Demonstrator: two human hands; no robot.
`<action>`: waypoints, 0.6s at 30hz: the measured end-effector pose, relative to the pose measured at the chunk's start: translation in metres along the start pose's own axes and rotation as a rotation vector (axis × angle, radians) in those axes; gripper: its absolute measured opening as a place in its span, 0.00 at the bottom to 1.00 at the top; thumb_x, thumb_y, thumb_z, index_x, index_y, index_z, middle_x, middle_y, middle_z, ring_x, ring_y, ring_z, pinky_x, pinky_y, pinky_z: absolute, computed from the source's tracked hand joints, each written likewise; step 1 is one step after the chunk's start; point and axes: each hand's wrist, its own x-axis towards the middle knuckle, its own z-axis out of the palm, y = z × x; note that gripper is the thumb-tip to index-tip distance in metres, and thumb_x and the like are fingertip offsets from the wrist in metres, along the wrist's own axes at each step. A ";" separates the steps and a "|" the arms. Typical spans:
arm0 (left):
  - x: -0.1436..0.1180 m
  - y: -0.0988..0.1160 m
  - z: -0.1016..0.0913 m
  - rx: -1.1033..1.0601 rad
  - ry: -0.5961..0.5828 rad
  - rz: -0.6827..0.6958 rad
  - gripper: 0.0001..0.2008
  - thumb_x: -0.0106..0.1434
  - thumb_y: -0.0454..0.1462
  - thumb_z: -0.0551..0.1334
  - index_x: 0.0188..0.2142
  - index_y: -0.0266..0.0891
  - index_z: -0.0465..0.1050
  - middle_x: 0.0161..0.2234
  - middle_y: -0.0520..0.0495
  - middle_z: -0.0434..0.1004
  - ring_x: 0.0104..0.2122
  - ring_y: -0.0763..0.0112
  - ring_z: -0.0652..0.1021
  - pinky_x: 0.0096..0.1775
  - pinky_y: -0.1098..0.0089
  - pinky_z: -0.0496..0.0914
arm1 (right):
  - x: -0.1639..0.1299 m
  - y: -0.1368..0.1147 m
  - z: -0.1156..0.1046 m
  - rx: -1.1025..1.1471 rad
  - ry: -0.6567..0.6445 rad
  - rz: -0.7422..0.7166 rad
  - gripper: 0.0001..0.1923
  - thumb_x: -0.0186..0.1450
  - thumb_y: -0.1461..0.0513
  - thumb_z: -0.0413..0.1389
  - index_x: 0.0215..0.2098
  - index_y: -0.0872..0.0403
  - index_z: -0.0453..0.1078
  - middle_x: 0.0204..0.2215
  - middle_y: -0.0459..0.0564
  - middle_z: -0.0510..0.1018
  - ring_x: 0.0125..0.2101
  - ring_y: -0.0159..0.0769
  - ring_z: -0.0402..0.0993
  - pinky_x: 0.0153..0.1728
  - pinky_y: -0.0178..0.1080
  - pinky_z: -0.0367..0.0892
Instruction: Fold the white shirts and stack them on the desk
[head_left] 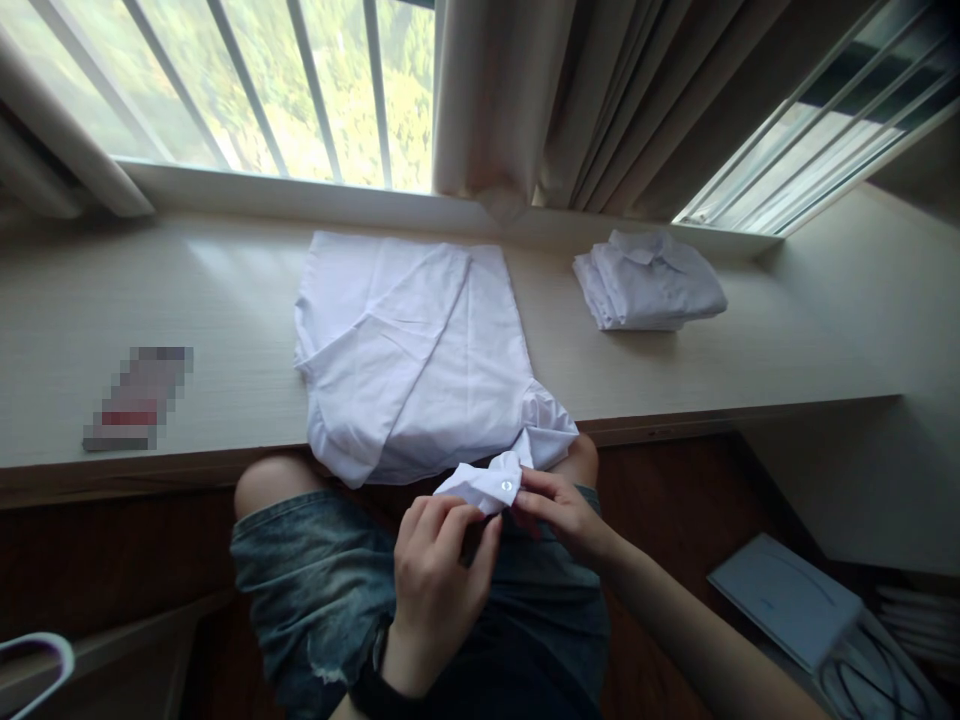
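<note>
A white shirt [420, 350] lies partly folded on the pale wooden windowsill desk [150, 300], its lower edge hanging over the front. One sleeve cuff [484, 487] with a small button comes off the desk toward my lap. My left hand [439, 575] pinches the cuff from below and left. My right hand [559, 510] grips the same cuff from the right, fingertips by the button. Both hands are above my knees in denim shorts [322, 580].
A stack of folded white shirts [649, 280] sits at the back right of the desk. A blurred flat item [139, 397] lies at the left. Curtains [525, 100] hang behind. Papers and a box [787, 595] lie on the floor at right.
</note>
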 end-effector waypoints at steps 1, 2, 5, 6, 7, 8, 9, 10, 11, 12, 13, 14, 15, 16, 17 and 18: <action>-0.001 0.000 0.000 -0.017 -0.046 -0.025 0.03 0.63 0.34 0.65 0.38 0.41 0.74 0.36 0.46 0.78 0.37 0.64 0.76 0.42 0.63 0.72 | -0.001 0.000 0.002 -0.065 -0.005 -0.041 0.20 0.67 0.49 0.57 0.44 0.56 0.75 0.29 0.47 0.70 0.26 0.29 0.64 0.24 0.31 0.61; -0.001 -0.002 0.000 -0.034 -0.089 -0.065 0.06 0.64 0.34 0.65 0.42 0.41 0.75 0.37 0.45 0.79 0.38 0.64 0.77 0.42 0.63 0.72 | -0.002 0.000 0.003 -0.148 -0.011 -0.093 0.19 0.68 0.49 0.56 0.44 0.56 0.76 0.33 0.49 0.72 0.30 0.31 0.68 0.30 0.32 0.65; -0.001 -0.011 0.002 -0.135 -0.188 -0.247 0.15 0.63 0.34 0.64 0.50 0.40 0.74 0.41 0.44 0.80 0.38 0.63 0.79 0.41 0.64 0.74 | -0.005 -0.004 0.007 -0.426 -0.016 -0.257 0.15 0.71 0.54 0.53 0.43 0.54 0.77 0.45 0.53 0.72 0.46 0.38 0.70 0.50 0.39 0.67; 0.000 -0.015 0.003 -0.203 -0.227 -0.309 0.17 0.63 0.34 0.64 0.52 0.41 0.73 0.42 0.44 0.81 0.39 0.64 0.79 0.41 0.65 0.75 | -0.007 -0.006 0.008 -0.505 -0.020 -0.289 0.14 0.72 0.55 0.52 0.43 0.54 0.77 0.46 0.54 0.72 0.48 0.39 0.70 0.53 0.41 0.66; 0.000 -0.018 0.004 -0.287 -0.259 -0.364 0.17 0.63 0.34 0.64 0.52 0.42 0.73 0.43 0.44 0.81 0.41 0.64 0.80 0.42 0.65 0.75 | -0.008 -0.009 0.009 -0.580 -0.025 -0.306 0.14 0.72 0.57 0.52 0.43 0.54 0.77 0.46 0.55 0.72 0.48 0.40 0.70 0.54 0.42 0.66; 0.001 -0.021 0.006 -0.380 -0.282 -0.410 0.18 0.63 0.34 0.65 0.52 0.42 0.74 0.45 0.44 0.81 0.43 0.63 0.80 0.44 0.64 0.75 | -0.010 -0.012 0.009 -0.654 -0.030 -0.316 0.14 0.73 0.58 0.51 0.43 0.54 0.77 0.46 0.55 0.72 0.48 0.40 0.70 0.53 0.42 0.66; 0.002 -0.024 0.007 -0.474 -0.291 -0.449 0.17 0.62 0.34 0.65 0.52 0.41 0.74 0.46 0.43 0.81 0.44 0.63 0.80 0.45 0.64 0.75 | -0.012 -0.015 0.010 -0.732 -0.034 -0.320 0.14 0.73 0.59 0.50 0.44 0.54 0.77 0.46 0.56 0.73 0.47 0.41 0.71 0.52 0.42 0.67; 0.003 -0.025 0.009 -0.564 -0.293 -0.486 0.17 0.62 0.34 0.66 0.51 0.40 0.74 0.46 0.42 0.81 0.45 0.62 0.80 0.47 0.63 0.75 | -0.014 -0.018 0.011 -0.809 -0.040 -0.321 0.14 0.73 0.59 0.50 0.45 0.54 0.77 0.45 0.57 0.73 0.46 0.41 0.71 0.50 0.42 0.68; 0.004 -0.026 0.010 -0.648 -0.294 -0.522 0.16 0.61 0.34 0.66 0.49 0.39 0.75 0.46 0.42 0.81 0.45 0.62 0.80 0.47 0.63 0.75 | -0.017 -0.021 0.012 -0.881 -0.050 -0.317 0.14 0.73 0.60 0.49 0.46 0.55 0.76 0.44 0.57 0.74 0.45 0.42 0.72 0.49 0.42 0.69; 0.005 -0.026 0.012 -0.723 -0.298 -0.558 0.15 0.59 0.35 0.67 0.47 0.38 0.75 0.45 0.42 0.81 0.44 0.62 0.81 0.48 0.63 0.75 | -0.021 -0.024 0.013 -0.943 -0.066 -0.301 0.15 0.73 0.61 0.48 0.47 0.55 0.75 0.43 0.57 0.74 0.44 0.42 0.73 0.47 0.42 0.70; 0.006 -0.026 0.013 -0.781 -0.306 -0.595 0.14 0.58 0.35 0.69 0.44 0.37 0.75 0.43 0.42 0.82 0.42 0.63 0.81 0.47 0.63 0.75 | -0.025 -0.026 0.014 -0.994 -0.089 -0.275 0.15 0.73 0.62 0.47 0.50 0.54 0.74 0.43 0.57 0.75 0.43 0.42 0.74 0.45 0.42 0.71; 0.008 -0.025 0.014 -0.820 -0.316 -0.636 0.13 0.56 0.36 0.70 0.42 0.37 0.75 0.40 0.42 0.82 0.40 0.63 0.81 0.44 0.64 0.75 | -0.030 -0.028 0.016 -1.037 -0.108 -0.245 0.17 0.72 0.64 0.46 0.53 0.54 0.73 0.45 0.57 0.75 0.43 0.42 0.75 0.44 0.41 0.72; 0.009 -0.024 0.014 -0.842 -0.328 -0.676 0.13 0.55 0.37 0.70 0.39 0.36 0.74 0.38 0.43 0.82 0.38 0.64 0.81 0.41 0.66 0.76 | -0.036 -0.030 0.017 -1.076 -0.115 -0.221 0.19 0.72 0.66 0.46 0.57 0.54 0.70 0.48 0.58 0.75 0.43 0.43 0.77 0.43 0.41 0.73; 0.010 -0.024 0.014 -0.845 -0.343 -0.711 0.13 0.55 0.38 0.71 0.37 0.36 0.73 0.35 0.44 0.82 0.35 0.64 0.81 0.38 0.68 0.75 | -0.041 -0.031 0.018 -1.113 -0.107 -0.212 0.22 0.70 0.67 0.46 0.60 0.55 0.68 0.51 0.60 0.74 0.44 0.44 0.77 0.43 0.42 0.74; 0.010 -0.024 0.013 -0.829 -0.353 -0.734 0.12 0.54 0.38 0.71 0.35 0.37 0.72 0.33 0.45 0.81 0.33 0.66 0.81 0.35 0.70 0.74 | -0.047 -0.033 0.018 -1.148 -0.088 -0.217 0.24 0.69 0.69 0.46 0.62 0.55 0.66 0.55 0.62 0.73 0.45 0.45 0.78 0.44 0.43 0.74; 0.010 -0.024 0.012 -0.797 -0.359 -0.738 0.11 0.54 0.38 0.70 0.34 0.37 0.72 0.31 0.46 0.81 0.31 0.67 0.79 0.33 0.72 0.72 | -0.052 -0.036 0.017 -1.172 -0.066 -0.241 0.25 0.68 0.70 0.46 0.62 0.56 0.66 0.58 0.63 0.71 0.47 0.46 0.78 0.45 0.43 0.74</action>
